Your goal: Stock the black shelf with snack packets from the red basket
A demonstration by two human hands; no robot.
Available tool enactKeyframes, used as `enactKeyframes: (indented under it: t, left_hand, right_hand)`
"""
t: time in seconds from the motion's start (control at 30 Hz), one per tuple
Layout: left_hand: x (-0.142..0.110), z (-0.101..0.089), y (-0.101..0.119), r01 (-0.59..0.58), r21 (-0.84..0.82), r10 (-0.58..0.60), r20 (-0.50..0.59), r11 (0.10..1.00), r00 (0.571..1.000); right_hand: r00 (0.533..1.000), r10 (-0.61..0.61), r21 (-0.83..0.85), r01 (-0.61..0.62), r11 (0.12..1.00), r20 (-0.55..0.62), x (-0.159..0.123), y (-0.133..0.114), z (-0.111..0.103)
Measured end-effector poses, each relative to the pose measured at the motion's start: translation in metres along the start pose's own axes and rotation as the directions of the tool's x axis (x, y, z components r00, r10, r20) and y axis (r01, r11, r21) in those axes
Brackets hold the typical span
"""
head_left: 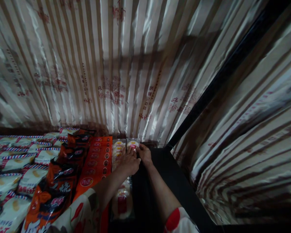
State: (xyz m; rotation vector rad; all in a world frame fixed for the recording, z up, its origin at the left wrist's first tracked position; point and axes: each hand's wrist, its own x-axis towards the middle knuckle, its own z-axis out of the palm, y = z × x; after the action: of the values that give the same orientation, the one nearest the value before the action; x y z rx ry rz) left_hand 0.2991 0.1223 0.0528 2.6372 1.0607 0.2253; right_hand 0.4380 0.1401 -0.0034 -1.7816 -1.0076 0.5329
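A clear-wrapped packet of pale round cakes (133, 143) with a small red label lies at the far end of a row, near the curtain. My left hand (129, 160) rests on its near part with fingers stretched out. At the packet's right edge, my right hand (145, 154) has its fingers bent against the wrapper. Just left is another packet of round cakes (118, 145) with yellow marks, partly behind my left hand. Closer to me, a larger clear packet with a dark red label (122, 204) lies below my left forearm.
Orange boxes (94, 161) stand in a row to the left. Beyond them are orange-and-black bags (60, 176) and several white bags with striped tops (26, 178). The black table surface (160, 168) extends right, to a dark slanted pole (196, 110). A striped, shiny curtain (126, 71) hangs behind.
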Motion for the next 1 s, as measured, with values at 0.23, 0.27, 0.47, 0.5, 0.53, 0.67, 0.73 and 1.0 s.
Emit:
enactKeyframes:
  t: [0.23, 0.27, 0.47, 0.5, 0.53, 0.67, 0.73, 1.0]
  left_hand:
    - [0.007, 0.000, -0.004, -0.012, 0.049, 0.011, 0.016, 0.999, 1.000]
    - [0.007, 0.000, -0.004, -0.018, 0.068, 0.017, 0.011, 0.998, 1.000]
    - [0.005, 0.002, -0.002, -0.004, 0.155, 0.004, 0.004, 0.988, 1.000]
    - [0.004, 0.003, -0.001, 0.000, 0.159, 0.000, 0.004, 0.987, 1.000]
    - [0.004, 0.004, -0.001, 0.004, 0.163, -0.004, 0.001, 0.987, 1.000]
    - [0.005, 0.005, 0.001, 0.011, 0.170, -0.009, -0.010, 0.985, 1.000]
    - [0.006, 0.006, 0.003, 0.023, 0.147, -0.022, -0.010, 0.989, 1.000]
    - [0.002, -0.003, 0.015, 0.096, 0.047, -0.097, 0.027, 0.994, 0.995]
  right_hand:
    - [0.997, 0.025, -0.170, -0.036, 0.985, -0.067, 0.004, -0.001, 0.001]
    - [0.997, 0.013, -0.206, -0.029, 0.978, -0.075, 0.004, -0.001, 0.002]
    - [0.995, -0.054, -0.258, 0.030, 0.966, -0.086, 0.002, -0.004, 0.007]
    - [0.995, -0.053, -0.237, 0.032, 0.971, -0.080, 0.002, -0.004, 0.008]
    - [0.996, -0.052, -0.217, 0.035, 0.976, -0.075, 0.002, -0.004, 0.008]
    - [0.996, -0.069, -0.159, 0.058, 0.986, -0.062, 0.001, -0.001, 0.009]
    - [0.996, -0.068, -0.139, 0.059, 0.989, -0.060, 0.000, 0.001, 0.009]
    - [0.984, -0.082, -0.150, 0.058, 0.987, -0.161, -0.011, -0.003, 0.002]
